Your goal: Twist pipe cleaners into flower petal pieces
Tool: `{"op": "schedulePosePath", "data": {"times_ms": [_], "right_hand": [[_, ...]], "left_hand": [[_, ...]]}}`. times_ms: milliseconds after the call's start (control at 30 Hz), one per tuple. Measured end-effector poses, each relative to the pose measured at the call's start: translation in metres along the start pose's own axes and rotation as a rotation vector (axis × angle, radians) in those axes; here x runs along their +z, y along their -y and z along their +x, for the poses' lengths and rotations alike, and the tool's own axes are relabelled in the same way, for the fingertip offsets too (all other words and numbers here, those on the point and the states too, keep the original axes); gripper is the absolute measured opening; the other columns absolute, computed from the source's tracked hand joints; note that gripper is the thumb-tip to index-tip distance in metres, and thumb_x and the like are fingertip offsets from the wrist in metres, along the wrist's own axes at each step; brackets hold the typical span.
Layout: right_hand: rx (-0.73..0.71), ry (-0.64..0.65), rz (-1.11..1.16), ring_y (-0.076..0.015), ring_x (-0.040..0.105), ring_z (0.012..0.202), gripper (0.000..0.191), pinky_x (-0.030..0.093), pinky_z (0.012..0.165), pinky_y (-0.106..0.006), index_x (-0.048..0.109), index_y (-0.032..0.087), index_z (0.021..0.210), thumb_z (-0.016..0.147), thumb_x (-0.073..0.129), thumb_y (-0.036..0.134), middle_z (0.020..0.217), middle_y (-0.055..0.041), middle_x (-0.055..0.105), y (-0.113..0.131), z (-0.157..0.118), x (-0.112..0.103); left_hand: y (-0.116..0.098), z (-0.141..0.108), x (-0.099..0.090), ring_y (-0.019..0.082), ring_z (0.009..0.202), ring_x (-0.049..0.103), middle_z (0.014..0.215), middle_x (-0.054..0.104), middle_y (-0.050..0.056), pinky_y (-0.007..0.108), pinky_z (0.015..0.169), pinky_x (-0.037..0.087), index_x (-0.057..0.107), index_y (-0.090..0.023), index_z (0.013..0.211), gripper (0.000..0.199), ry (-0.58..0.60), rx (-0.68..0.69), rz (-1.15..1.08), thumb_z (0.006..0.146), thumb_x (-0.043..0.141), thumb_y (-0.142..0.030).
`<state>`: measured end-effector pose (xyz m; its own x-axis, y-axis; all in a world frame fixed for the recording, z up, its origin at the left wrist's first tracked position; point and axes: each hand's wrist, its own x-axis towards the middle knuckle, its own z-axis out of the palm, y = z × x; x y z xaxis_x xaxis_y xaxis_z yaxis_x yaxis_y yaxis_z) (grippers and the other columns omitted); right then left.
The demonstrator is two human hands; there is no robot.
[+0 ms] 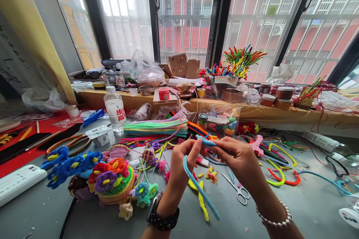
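Observation:
Between my two hands, above the table's middle, is a blue pipe cleaner (199, 190). My left hand (183, 160) pinches it near a bent or folded stretch, and one long end hangs down past my left wrist. The fingers of my right hand (235, 157) are closed on the same blue piece from the other side. Below the hands lie yellow pipe cleaner pieces (202, 205) and small scissors (241, 192). Left of my left hand stands a craft piece with fuzzy flowers (108, 181) in red, purple, orange and blue.
A bundle of pastel pipe cleaners (155, 127) lies behind the hands, beside a water bottle (114, 108). To the right are a pink glue gun (256, 145) and loose pipe cleaners (283, 179). A white power strip (21, 183) sits at left. The window ledge (92, 97) holds jars and bags.

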<state>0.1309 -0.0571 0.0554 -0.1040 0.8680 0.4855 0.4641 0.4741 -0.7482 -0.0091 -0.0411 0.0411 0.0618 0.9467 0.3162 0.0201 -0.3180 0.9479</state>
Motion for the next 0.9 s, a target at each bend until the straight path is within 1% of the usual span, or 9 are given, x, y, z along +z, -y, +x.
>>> {"op": "schedulePosePath", "data": {"times_ms": [100,233,300,433,500,567,667,767,900], "right_hand": [[-0.001,0.005,0.017,-0.0145,0.053,0.062,0.022,0.044,0.057,-0.025,0.067,0.022,0.089,0.075,0.053,0.031,0.071,-0.0039,0.060,0.001,0.000,0.000],[0.079,0.041,0.077,-0.0140,0.052,0.059,0.025,0.042,0.053,-0.023,0.067,0.020,0.088,0.075,0.052,0.035,0.068,-0.0035,0.060,0.001,-0.001,-0.002],[0.115,0.060,0.089,-0.0131,0.051,0.056,0.026,0.041,0.052,-0.023,0.066,0.018,0.087,0.076,0.051,0.036,0.064,-0.0022,0.058,0.002,0.000,-0.002],[0.115,0.100,0.081,-0.0101,0.046,0.050,0.027,0.038,0.050,-0.021,0.062,0.016,0.072,0.080,0.045,0.035,0.055,0.0014,0.050,0.002,0.001,-0.003],[0.104,0.095,0.081,-0.0088,0.043,0.048,0.031,0.036,0.048,-0.020,0.057,0.015,0.062,0.081,0.042,0.036,0.053,0.0024,0.046,0.002,0.001,-0.003],[0.102,0.086,0.099,-0.0079,0.041,0.047,0.034,0.034,0.046,-0.019,0.053,0.015,0.058,0.081,0.041,0.036,0.052,0.0029,0.045,0.002,0.001,-0.003],[0.118,0.113,0.127,-0.0074,0.040,0.046,0.030,0.033,0.045,-0.019,0.056,0.015,0.062,0.080,0.044,0.035,0.053,0.0029,0.046,0.001,0.001,-0.003],[0.108,0.139,0.107,-0.0081,0.041,0.049,0.025,0.034,0.046,-0.019,0.063,0.015,0.072,0.078,0.048,0.035,0.058,0.0020,0.047,-0.001,0.001,-0.005],[0.044,0.142,0.059,-0.0094,0.045,0.057,0.024,0.036,0.050,-0.019,0.066,0.017,0.084,0.077,0.051,0.033,0.064,0.0001,0.049,-0.004,0.001,-0.011]], "left_hand": [[0.001,0.001,-0.001,0.007,0.043,0.038,0.044,0.042,-0.004,0.019,0.042,0.028,0.062,-0.014,0.065,0.027,0.022,-0.003,-0.006,0.075,0.048,-0.036],[0.004,0.001,-0.003,0.008,0.042,0.037,0.039,0.033,-0.006,0.020,0.043,0.028,0.062,-0.015,0.069,0.025,0.032,0.006,-0.014,0.074,0.047,-0.035],[0.005,0.001,-0.003,0.008,0.042,0.035,0.040,0.033,-0.006,0.020,0.043,0.027,0.060,-0.016,0.069,0.025,0.042,0.017,-0.003,0.075,0.046,-0.035],[0.005,0.001,-0.004,0.006,0.040,0.031,0.042,0.034,-0.006,0.019,0.043,0.027,0.057,-0.016,0.067,0.024,0.060,0.041,0.035,0.076,0.044,-0.034],[0.004,0.001,-0.004,0.006,0.039,0.030,0.040,0.032,-0.007,0.019,0.043,0.027,0.056,-0.016,0.067,0.024,0.068,0.046,0.044,0.076,0.044,-0.034],[0.004,0.001,-0.004,0.006,0.039,0.030,0.039,0.031,-0.007,0.019,0.043,0.027,0.057,-0.016,0.067,0.024,0.079,0.049,0.045,0.077,0.044,-0.034],[0.003,0.001,-0.004,0.006,0.039,0.031,0.041,0.035,-0.006,0.019,0.041,0.027,0.058,-0.016,0.071,0.024,0.105,0.055,0.040,0.077,0.044,-0.034],[0.002,0.001,-0.003,0.006,0.040,0.032,0.045,0.042,-0.004,0.019,0.040,0.026,0.060,-0.016,0.073,0.024,0.137,0.059,0.030,0.077,0.044,-0.034],[0.004,0.004,-0.005,0.006,0.041,0.033,0.044,0.039,-0.005,0.017,0.039,0.025,0.059,-0.015,0.069,0.024,0.208,0.057,-0.018,0.076,0.046,-0.035]]}}
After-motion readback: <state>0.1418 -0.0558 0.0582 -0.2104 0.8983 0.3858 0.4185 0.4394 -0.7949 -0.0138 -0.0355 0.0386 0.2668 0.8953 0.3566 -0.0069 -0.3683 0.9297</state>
